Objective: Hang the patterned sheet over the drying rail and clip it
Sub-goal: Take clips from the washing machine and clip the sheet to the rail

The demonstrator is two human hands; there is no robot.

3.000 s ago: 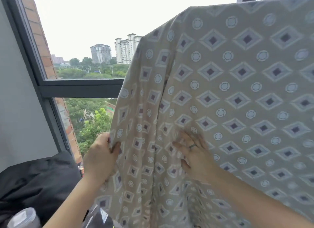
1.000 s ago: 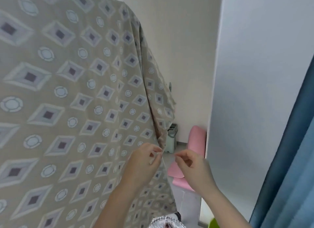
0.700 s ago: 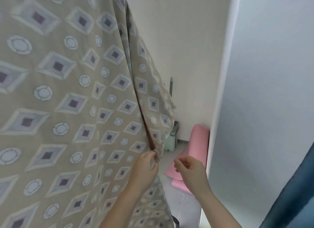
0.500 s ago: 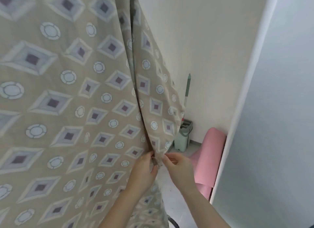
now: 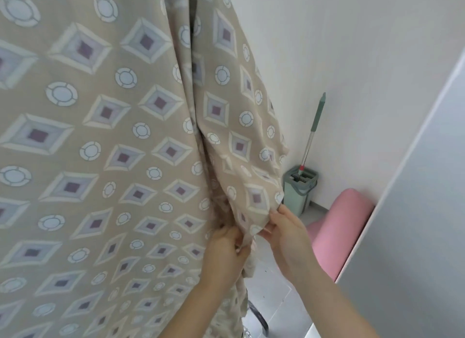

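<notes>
Head view: left hand (image 5: 224,252) and right hand (image 5: 289,237) pinch the patterned sheet (image 5: 113,136), its top cropped.

Sheet (image 5: 100,149) left; mop bucket (image 5: 299,186) behind, right.

Pale grey tiled floor (image 5: 276,310) below and right of the hands (image 5: 289,239). Above the hands, a green mop bucket (image 5: 299,190) standing on it, mop (image 5: 312,131) upright inside. Right of the hands, a pink mat (image 5: 339,232) lying on the tiles, just beside the bucket. Below the hands, a bent shiny metal leg (image 5: 259,318).
</notes>
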